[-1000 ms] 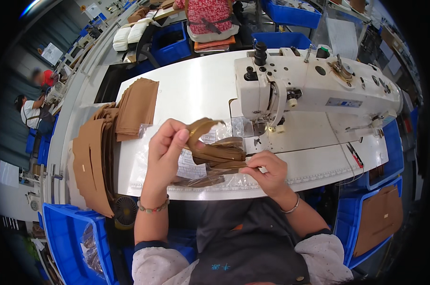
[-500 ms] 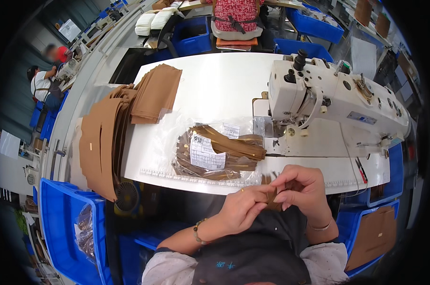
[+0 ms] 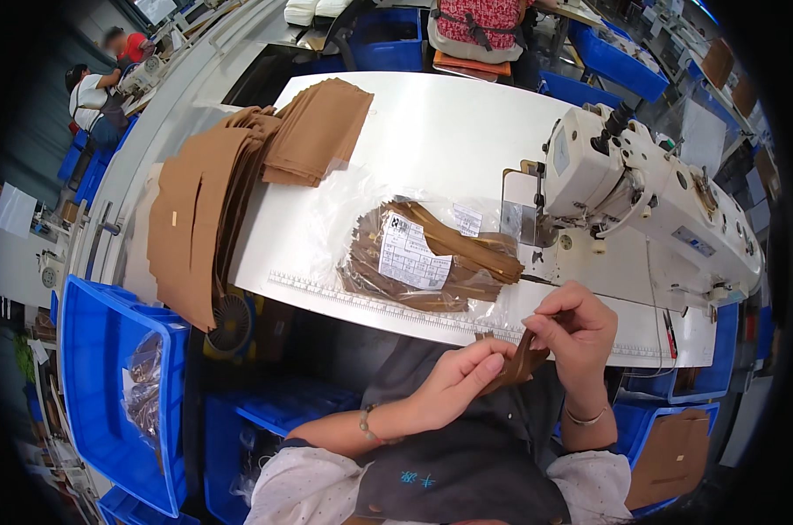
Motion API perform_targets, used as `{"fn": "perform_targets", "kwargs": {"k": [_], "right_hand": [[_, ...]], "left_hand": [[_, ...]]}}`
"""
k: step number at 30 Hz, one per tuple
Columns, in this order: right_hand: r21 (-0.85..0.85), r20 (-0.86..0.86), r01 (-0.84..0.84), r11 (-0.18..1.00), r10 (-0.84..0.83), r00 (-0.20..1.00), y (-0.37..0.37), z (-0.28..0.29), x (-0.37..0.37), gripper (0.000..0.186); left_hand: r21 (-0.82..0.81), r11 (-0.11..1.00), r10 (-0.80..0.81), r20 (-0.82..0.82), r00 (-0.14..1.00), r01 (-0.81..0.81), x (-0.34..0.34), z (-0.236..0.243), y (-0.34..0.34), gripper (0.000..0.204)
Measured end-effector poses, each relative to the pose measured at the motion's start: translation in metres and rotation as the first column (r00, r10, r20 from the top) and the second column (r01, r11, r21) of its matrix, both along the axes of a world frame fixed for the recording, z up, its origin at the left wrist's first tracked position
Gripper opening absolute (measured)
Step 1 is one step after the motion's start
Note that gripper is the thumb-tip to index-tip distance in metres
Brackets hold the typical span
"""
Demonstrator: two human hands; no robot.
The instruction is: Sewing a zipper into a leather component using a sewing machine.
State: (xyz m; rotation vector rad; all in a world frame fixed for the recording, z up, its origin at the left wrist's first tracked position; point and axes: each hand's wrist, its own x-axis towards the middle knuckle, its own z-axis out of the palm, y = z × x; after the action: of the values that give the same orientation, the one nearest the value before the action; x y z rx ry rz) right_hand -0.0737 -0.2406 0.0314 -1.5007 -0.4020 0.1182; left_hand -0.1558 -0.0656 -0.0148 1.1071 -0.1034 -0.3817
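A brown zipper, its strip looped between my hands, is held just off the front edge of the white table. My left hand pinches it with thumb and fingers. On the other side my right hand grips its upper part between thumb and fingertips. Beyond my hands, a clear plastic bag of brown zippers with printed paper labels lies on the table. To the right of the bag stands a white sewing machine. Fingers partly hide the held strip.
Stacked brown fabric pieces lie on the table's far left; a slit panel stack hangs over its left edge. Blue bins flank me. Red-handled snips lie at the right. A ruler strip follows the front edge.
My hands have drawn slightly apart, and more of the brown strip shows between them. The view has shifted, so the table appears tilted.
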Motion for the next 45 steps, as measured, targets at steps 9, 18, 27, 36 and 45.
{"fn": "perform_targets", "kwargs": {"k": [9,18,27,36,45], "right_hand": [[0.147,-0.034,0.209,0.967,-0.206,0.978,-0.012,-0.034,0.011,0.011],[-0.041,-0.035,0.436,0.899,-0.437,0.899,-0.066,-0.072,-0.001,0.013],[-0.612,0.786,0.679,-0.406,-0.403,0.469,-0.240,-0.080,-0.019,0.038],[-0.678,0.695,0.735,0.011,-0.316,0.646,-0.200,-0.107,0.021,0.035],[-0.531,-0.010,0.290,0.796,-0.349,0.937,-0.155,-0.068,-0.018,0.025]], "left_hand": [[0.355,0.903,0.177,0.208,0.962,-0.243,0.004,-0.005,-0.010,0.018],[0.368,0.834,0.257,0.399,0.880,-0.411,0.017,-0.017,-0.021,0.015],[0.316,0.911,0.208,0.206,0.956,-0.266,0.019,-0.017,-0.032,0.016],[0.304,0.933,0.127,0.217,0.968,-0.191,0.022,-0.015,-0.056,0.017],[0.333,0.914,0.131,0.298,0.945,-0.232,0.026,-0.016,-0.067,0.022]]}}
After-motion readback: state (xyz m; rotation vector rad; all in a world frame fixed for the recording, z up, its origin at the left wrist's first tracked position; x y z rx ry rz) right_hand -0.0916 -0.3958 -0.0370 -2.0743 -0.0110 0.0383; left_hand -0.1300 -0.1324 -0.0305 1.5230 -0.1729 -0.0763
